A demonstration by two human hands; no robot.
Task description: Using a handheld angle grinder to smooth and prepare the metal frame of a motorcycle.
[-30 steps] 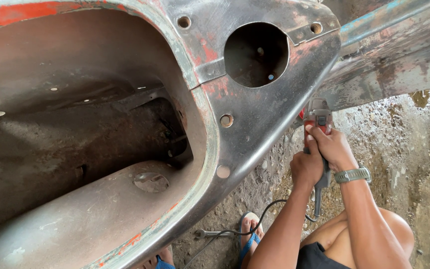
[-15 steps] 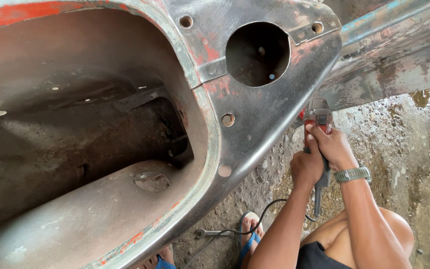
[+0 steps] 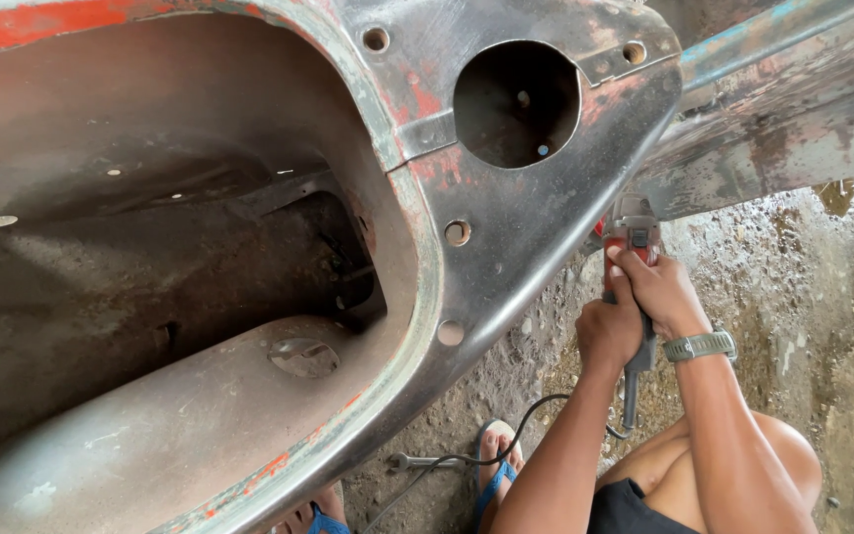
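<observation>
L hand [image 3: 607, 331] fingers wrapped tight on grinder [image 3: 631, 259] body | R hand [image 3: 659, 294] fingers gripping it too, by panel [image 3: 536, 227] edge

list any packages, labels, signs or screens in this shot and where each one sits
None show. In view are only the bare rusty metal body panel, the red and grey power tool gripped by the left hand and the right hand, and a grey wristwatch whose face is hidden.

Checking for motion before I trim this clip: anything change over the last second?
No visible change. Both hands, left hand and right hand, stay wrapped around the corded power tool, its head at the edge of the bare metal body panel. Cable and feet unmoved.
</observation>
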